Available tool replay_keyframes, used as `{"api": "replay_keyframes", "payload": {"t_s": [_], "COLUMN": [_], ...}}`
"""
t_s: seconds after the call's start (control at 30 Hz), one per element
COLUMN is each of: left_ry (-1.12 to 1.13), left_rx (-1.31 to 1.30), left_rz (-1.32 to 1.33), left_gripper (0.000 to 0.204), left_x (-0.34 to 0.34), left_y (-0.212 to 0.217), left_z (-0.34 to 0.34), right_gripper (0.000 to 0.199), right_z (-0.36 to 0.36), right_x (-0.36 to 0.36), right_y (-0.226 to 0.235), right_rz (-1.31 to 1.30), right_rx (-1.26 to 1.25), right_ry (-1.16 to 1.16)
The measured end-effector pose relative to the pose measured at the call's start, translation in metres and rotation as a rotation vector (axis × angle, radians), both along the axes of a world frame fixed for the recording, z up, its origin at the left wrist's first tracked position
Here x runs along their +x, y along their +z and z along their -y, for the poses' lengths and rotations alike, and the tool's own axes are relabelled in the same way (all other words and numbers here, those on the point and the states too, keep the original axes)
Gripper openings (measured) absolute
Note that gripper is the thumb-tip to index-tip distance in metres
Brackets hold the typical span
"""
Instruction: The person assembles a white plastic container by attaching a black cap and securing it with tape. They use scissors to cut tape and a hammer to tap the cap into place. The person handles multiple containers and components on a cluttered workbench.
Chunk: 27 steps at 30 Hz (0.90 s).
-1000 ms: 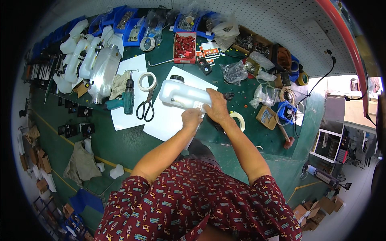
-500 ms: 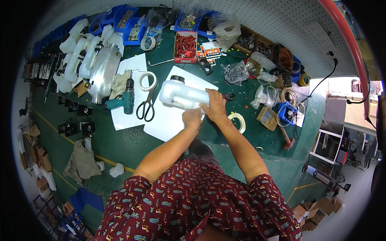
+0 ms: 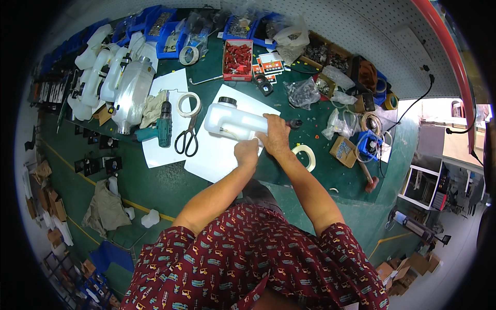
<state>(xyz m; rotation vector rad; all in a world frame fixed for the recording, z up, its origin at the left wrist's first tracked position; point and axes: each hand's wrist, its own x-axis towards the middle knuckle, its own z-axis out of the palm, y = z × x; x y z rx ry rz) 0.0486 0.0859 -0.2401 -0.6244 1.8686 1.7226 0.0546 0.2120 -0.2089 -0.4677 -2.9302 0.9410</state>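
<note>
A white translucent plastic tank (image 3: 232, 123) with a black screw cap (image 3: 227, 101) lies on a white sheet (image 3: 201, 160) in front of me. Over its right end my right hand (image 3: 277, 135) is wrapped, thumb toward the near side. My left hand (image 3: 247, 152) is closed against the tank's near edge, just beside the right thumb; what its fingers pinch is too small to make out. A thin wire or tube shows in the tank's recess, left of my left hand. Past my right knuckles a dark fitting or tool tip (image 3: 295, 124) sticks out.
Left of the tank lie scissors (image 3: 186, 141), a tape roll (image 3: 189, 105) and a teal power drill (image 3: 164, 126). A cream tape roll (image 3: 305, 157) sits by my right wrist. Behind are a box of red parts (image 3: 238, 58) and blue bins (image 3: 170, 41). More tanks (image 3: 135, 90) stand far left; a hammer (image 3: 369, 180) lies right.
</note>
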Motion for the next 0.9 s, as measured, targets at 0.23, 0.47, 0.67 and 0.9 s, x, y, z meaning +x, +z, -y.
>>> {"api": "replay_keyframes", "payload": {"t_s": [0.23, 0.47, 0.67, 0.9], "left_ry": [-0.085, -0.167, -0.19, -0.451], "left_rx": [-0.009, -0.107, 0.097, 0.19], "left_rz": [0.13, 0.077, 0.187, 0.194], "left_gripper": [0.038, 0.037, 0.031, 0.018], "left_x": [-0.002, -0.005, -0.011, -0.008], "left_y": [0.008, -0.013, -0.001, 0.001], "left_z": [0.006, 0.007, 0.017, 0.063], "right_gripper": [0.072, 0.072, 0.069, 0.05], "right_z": [0.001, 0.003, -0.018, -0.056], "right_x": [0.003, 0.002, 0.007, 0.09], "right_y": [-0.003, -0.001, 0.006, -0.009], "right_rz": [-0.03, 0.003, -0.098, -0.189], "right_rx": [0.011, 0.027, -0.075, -0.395], "right_ry": [-0.013, -0.009, -0.009, -0.52]}}
